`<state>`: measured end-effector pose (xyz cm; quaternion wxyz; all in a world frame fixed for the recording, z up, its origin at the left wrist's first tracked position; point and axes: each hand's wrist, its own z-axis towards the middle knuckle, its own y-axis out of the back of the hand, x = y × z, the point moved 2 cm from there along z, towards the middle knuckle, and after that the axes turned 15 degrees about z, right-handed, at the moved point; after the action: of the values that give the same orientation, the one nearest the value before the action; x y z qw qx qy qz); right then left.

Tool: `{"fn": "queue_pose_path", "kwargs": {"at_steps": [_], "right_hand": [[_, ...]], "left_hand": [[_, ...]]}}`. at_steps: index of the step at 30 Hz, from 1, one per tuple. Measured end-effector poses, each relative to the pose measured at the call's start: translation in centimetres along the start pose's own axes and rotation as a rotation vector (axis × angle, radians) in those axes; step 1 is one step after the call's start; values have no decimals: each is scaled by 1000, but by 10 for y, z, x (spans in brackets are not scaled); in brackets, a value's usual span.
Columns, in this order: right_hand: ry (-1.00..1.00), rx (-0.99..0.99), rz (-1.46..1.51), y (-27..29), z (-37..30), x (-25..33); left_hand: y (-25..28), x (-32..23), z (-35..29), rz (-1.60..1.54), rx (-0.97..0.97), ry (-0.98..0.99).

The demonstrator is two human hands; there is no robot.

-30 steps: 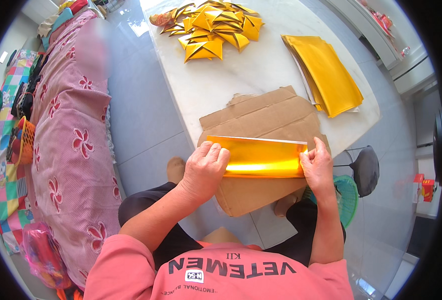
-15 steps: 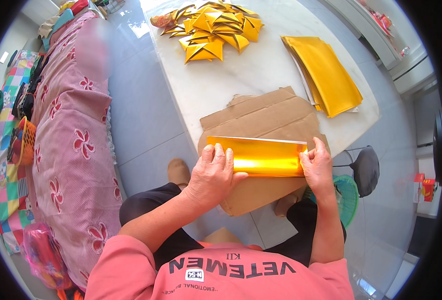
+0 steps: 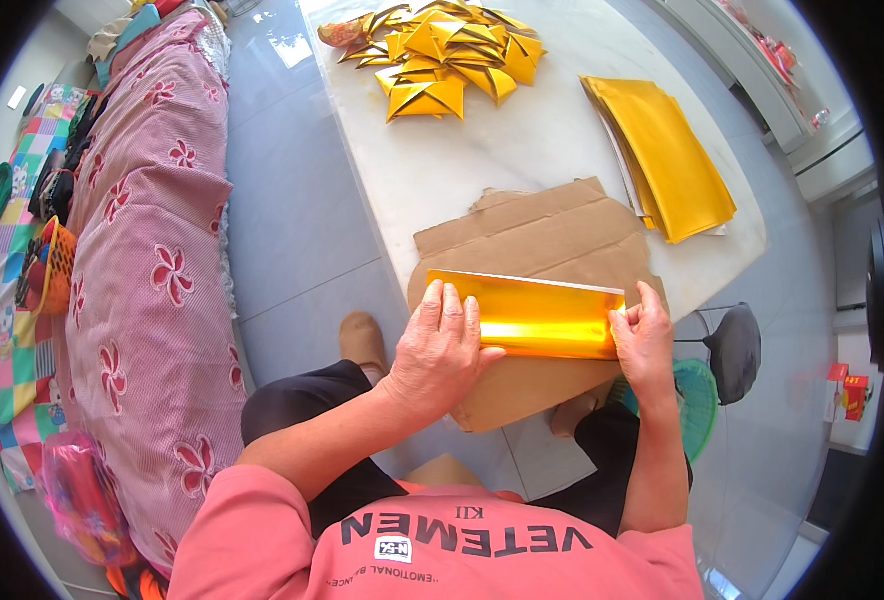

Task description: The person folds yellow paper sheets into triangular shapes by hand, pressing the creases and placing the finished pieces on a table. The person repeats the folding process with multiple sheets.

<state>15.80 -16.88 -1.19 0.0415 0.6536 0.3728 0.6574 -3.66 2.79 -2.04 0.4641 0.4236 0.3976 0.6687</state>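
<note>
Bright soft light, glare on gold sheet (image 3: 552,325), white reflections on floor (image 3: 292,240), fisheye-curved edges, black corners

- Shirt (image 3: 532,575): coral pink; cloth smooth, with soft creases.
- Left sleeve (image 3: 252,510) and right sleeve (image 3: 667,555): short, same pink as the shirt.
- Large lettering (image 3: 462,537): dark, bold, in a curved row across the shirt, inverted in this view.
- Small lettering (image 3: 382,579): thin, dark, on the shirt's left half, collarward of the large row.
- Badge (image 3: 393,548): white, dark-marked, rounded rectangle, on the shirt's left half.
- Trousers (image 3: 297,405): black, loose-fitting, beyond the shirt's lower edge.
- Footwear (image 3: 362,338): tan, rounded toe, beyond the shirt on its left; exact type indeterminable.
- Left hand (image 3: 437,345), right hand (image 3: 645,340): bare.
</note>
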Motion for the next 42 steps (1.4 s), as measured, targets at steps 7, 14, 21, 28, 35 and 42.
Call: {"fn": "queue_pose_path", "kwargs": {"at_steps": [7, 14, 21, 28, 35, 42], "right_hand": [[10, -4, -5, -1, 0, -1], [22, 2, -14, -1, -1, 2], [24, 7, -25, -1, -1, 4], [14, 11, -26, 0, -2, 4], [1, 18, -28, -1, -2, 7], [2, 16, -37, 0, -2, 6]], "left_hand": [[1, 0, 1, 8, -10, -3], [0, 0, 0, -2, -22, -3], [1, -1, 0, 6, -7, -1], [0, -1, 0, 3, -17, -1], [1, -1, 0, 18, -12, -4], [1, -1, 1, 16, -12, -4]]}}
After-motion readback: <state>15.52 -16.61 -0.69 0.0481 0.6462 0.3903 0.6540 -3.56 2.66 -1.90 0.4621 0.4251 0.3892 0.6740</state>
